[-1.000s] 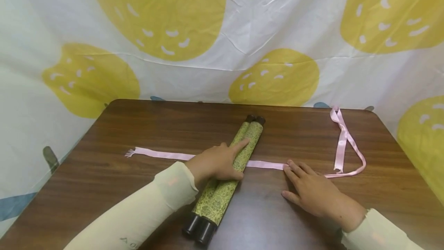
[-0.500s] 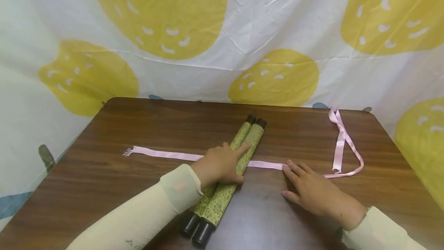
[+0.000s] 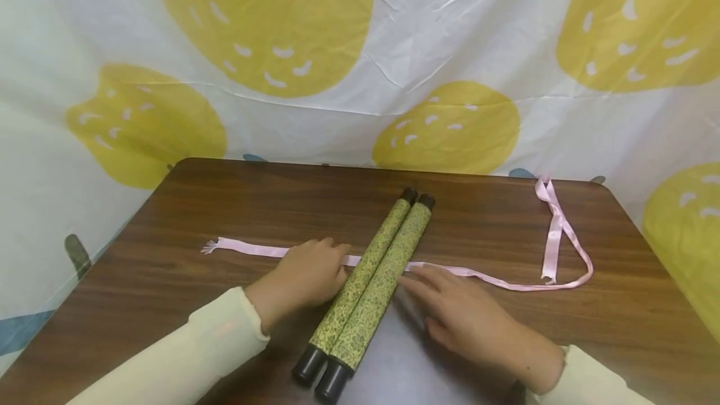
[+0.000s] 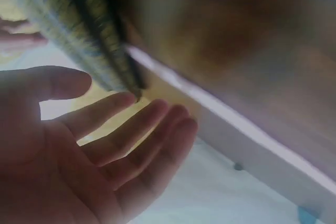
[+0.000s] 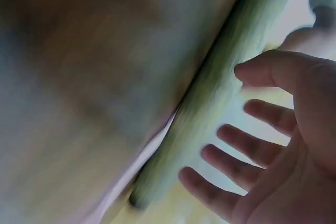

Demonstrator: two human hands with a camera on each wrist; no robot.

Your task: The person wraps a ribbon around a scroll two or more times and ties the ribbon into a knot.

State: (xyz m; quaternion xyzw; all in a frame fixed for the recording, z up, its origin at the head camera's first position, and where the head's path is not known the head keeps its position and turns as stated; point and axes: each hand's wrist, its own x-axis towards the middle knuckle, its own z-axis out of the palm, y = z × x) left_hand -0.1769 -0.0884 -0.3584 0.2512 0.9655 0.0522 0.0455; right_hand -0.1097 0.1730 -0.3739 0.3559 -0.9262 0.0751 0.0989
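Two scroll rolls (image 3: 368, 292), covered in yellow-green floral pattern with black end knobs, lie side by side and slanted on the table. A pink ribbon (image 3: 253, 249) runs beneath them from left to right. My left hand (image 3: 304, 280) is just left of the rolls, over the ribbon; the left wrist view shows its fingers (image 4: 131, 145) loosely extended, holding nothing. On the other side, my right hand (image 3: 461, 311) is close to the right roll, by the ribbon. Its fingers (image 5: 247, 145) are spread and hold nothing in the right wrist view. Whether either hand touches a roll, I cannot tell.
The ribbon's right part loops back to a crossed, folded end near the far right of the brown wooden table (image 3: 225, 199). A white curtain (image 3: 315, 117) with yellow fruit prints hangs behind the table.
My left hand has come off the top of the rolls to their left side. My right hand has moved left along the ribbon towards the rolls, which lie slightly further apart.
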